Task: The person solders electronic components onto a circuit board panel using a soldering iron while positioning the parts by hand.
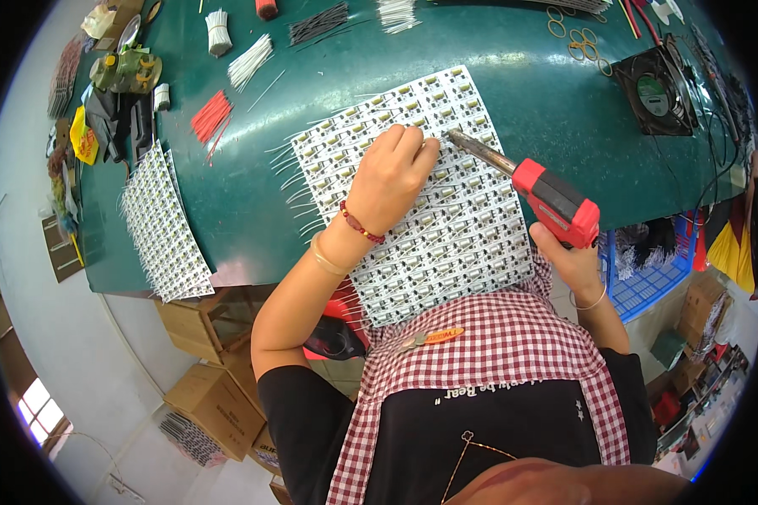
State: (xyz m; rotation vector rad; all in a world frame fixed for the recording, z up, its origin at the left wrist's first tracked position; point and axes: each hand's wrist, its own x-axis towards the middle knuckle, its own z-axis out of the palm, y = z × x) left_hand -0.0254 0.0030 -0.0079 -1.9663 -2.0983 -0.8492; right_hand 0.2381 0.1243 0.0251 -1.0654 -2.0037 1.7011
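Observation:
A large white panel of small circuit boards (446, 244) lies before me, partly over the table's near edge, with thin white wires sticking out along its left side. My right hand (574, 265) is wrapped round the grip of a red and black soldering gun (556, 202). The gun's metal tip points left and rests at or just above the boards in the panel's upper part. Close beside that tip, my left hand (393, 178) is closed in a pinch over the panel. Its fingertips hide whatever is between them.
Bundles of white wires (250, 61), red wires (211, 116) and black wires (318, 23) lie on the green table (227, 210). A second board panel (164, 223) sits at the left edge. At right are a black fan (655, 91) with cables and a blue basket (648, 286).

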